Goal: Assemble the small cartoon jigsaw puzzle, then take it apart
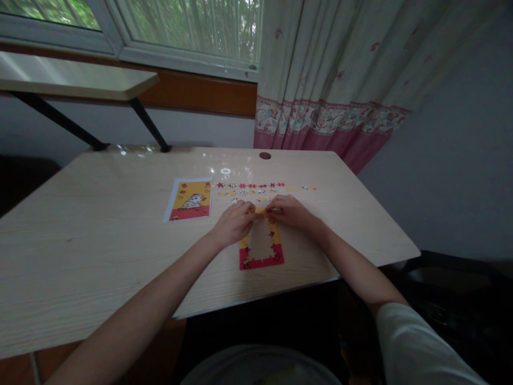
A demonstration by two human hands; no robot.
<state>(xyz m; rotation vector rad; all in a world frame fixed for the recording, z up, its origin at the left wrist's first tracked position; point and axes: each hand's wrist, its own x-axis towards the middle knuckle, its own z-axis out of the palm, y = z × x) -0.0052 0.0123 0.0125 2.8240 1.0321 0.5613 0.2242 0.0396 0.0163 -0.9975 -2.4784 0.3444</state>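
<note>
A partly joined jigsaw puzzle (261, 262) lies flat near the table's front edge. Its yellow and red border surrounds a middle where the bare tabletop shows. At the border's far edge, my left hand (235, 222) is closed, thumb and fingers pressed on the yellow pieces. My right hand (292, 212) meets it there from the other side, its fingertips pinched on a small yellow puzzle piece, mostly hidden by the fingers. Beyond both hands, loose puzzle pieces (252, 186) in red, yellow and white lie in rows.
Left of the loose pieces is a printed picture (191, 199) of a white cartoon animal on yellow and red. A raised shelf (80, 80) on black legs stands at the table's back left. The pale wooden table (120, 240) backs onto a window and a curtain (316, 112).
</note>
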